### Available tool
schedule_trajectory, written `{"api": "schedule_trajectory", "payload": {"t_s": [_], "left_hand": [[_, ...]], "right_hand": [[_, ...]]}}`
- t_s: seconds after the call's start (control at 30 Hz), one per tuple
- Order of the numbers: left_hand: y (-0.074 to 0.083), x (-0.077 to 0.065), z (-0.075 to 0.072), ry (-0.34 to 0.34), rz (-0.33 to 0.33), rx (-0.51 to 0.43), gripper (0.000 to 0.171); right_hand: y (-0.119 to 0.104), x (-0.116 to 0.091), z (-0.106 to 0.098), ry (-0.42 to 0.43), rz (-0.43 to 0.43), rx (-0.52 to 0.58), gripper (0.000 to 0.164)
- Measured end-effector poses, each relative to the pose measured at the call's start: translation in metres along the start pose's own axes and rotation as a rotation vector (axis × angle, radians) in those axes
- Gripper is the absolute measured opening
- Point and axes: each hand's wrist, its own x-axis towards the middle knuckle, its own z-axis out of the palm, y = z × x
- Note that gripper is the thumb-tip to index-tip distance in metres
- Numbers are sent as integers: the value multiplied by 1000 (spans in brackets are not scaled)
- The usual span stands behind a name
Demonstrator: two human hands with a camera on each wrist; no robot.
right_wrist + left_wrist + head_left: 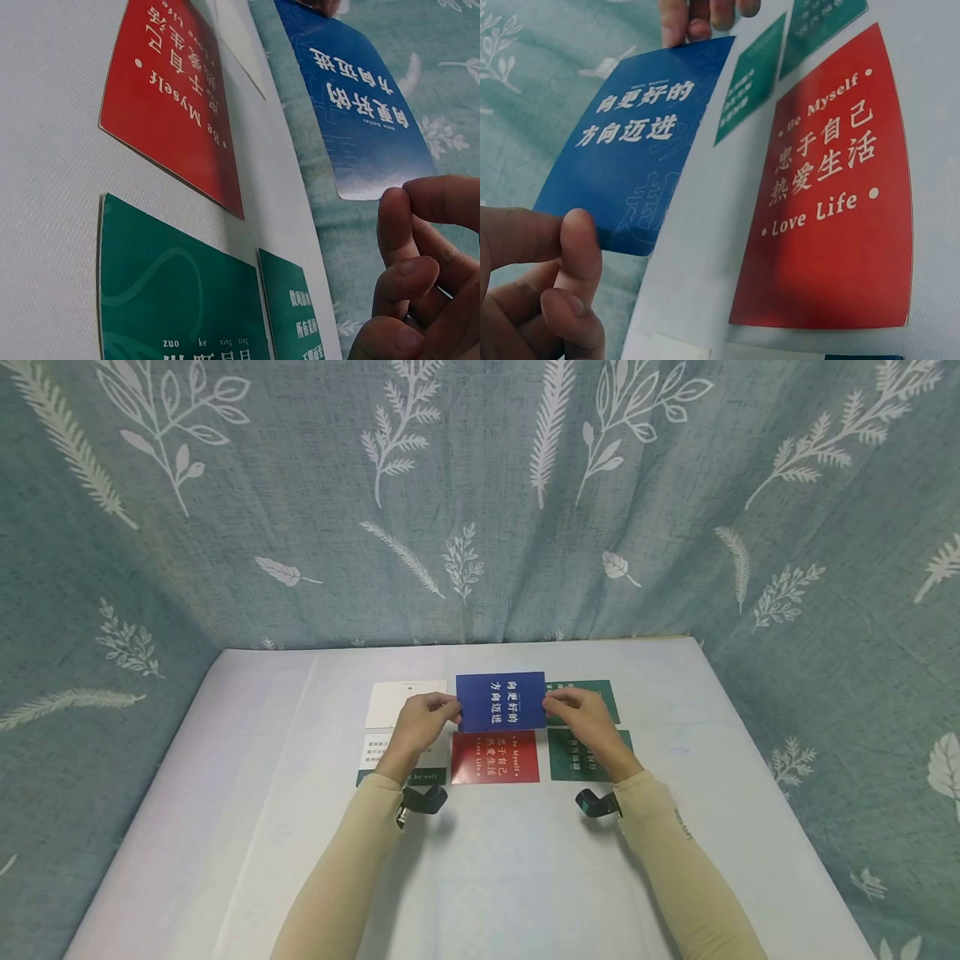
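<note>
Blue card (pixel 491 703) held up off the bench (pixel 510 860) – left hand (pixel 422 724) pinching its left end, right hand (pixel 588 722) its right end, fingers closed narrowly on the edges. Red card (pixel 495 760) flat on bench, nearer the person. Two green cards (pixel 566 762) right; white card (pixel 385 706) and white-and-green card (pixel 375 752) left – hands partly cover these.

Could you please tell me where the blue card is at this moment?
In the head view, the blue card is near the centre, held above the table between the left hand and the right hand; the red card appears just below it.
</note>
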Motion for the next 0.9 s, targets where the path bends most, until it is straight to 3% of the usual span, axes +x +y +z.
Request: {"api": "schedule_trajectory", "payload": {"t_s": [0.33, 0.7, 0.9], "left_hand": [[-1, -1, -1, 17, -3, -34, 30], [-2, -2, -2, -5, -10, -82, 34], [-4, -3, -5, -26, -37, -105, 38]], "right_hand": [[3, 1, 1, -28, 13, 32, 31], [0, 0, 0, -50, 7, 48, 33], [0, 0, -1, -45, 44, 52, 34]]}}
